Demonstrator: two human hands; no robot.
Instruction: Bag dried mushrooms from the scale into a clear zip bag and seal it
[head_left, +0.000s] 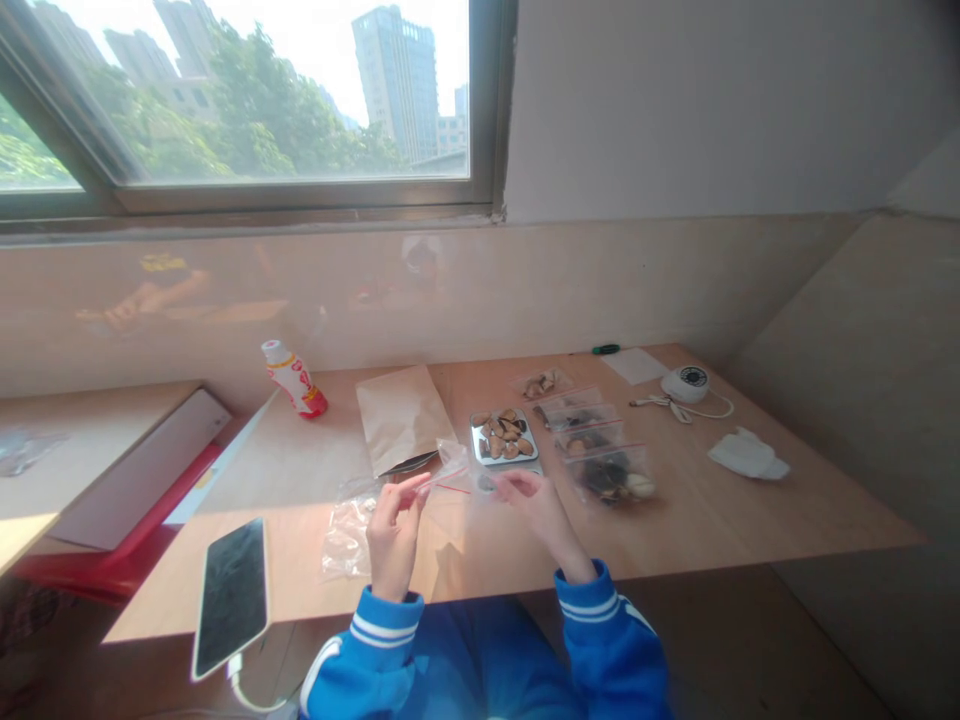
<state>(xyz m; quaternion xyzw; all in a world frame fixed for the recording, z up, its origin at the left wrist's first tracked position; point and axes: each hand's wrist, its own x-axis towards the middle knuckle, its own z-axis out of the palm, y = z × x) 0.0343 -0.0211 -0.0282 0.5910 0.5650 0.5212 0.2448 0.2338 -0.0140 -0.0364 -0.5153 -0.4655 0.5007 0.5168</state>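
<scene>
My left hand [397, 530] pinches a small clear zip bag [451, 462] with a red strip, above the table's front part. My right hand [536, 505] is just right of the bag, its fingertips close together; whether anything thin lies between them is hidden. Beyond it stands a small digital scale [510, 462], bearing a tray with several brown dried slices [504, 433], perhaps mushroom. Below my left hand lies loose clear plastic packaging [349, 530]. To the right of the scale, several filled zip bags [609, 478] overlap in a row, with dark and pale dried pieces inside.
A brown paper pouch [405, 415] lies left of the scale, with a red-and-white bottle [295, 380] behind. At the left edge sits a cabled tablet [234, 595]. Toward the right are a white camera [684, 383], crumpled tissue [748, 455], paper [634, 366] and a green-handled tool [606, 349].
</scene>
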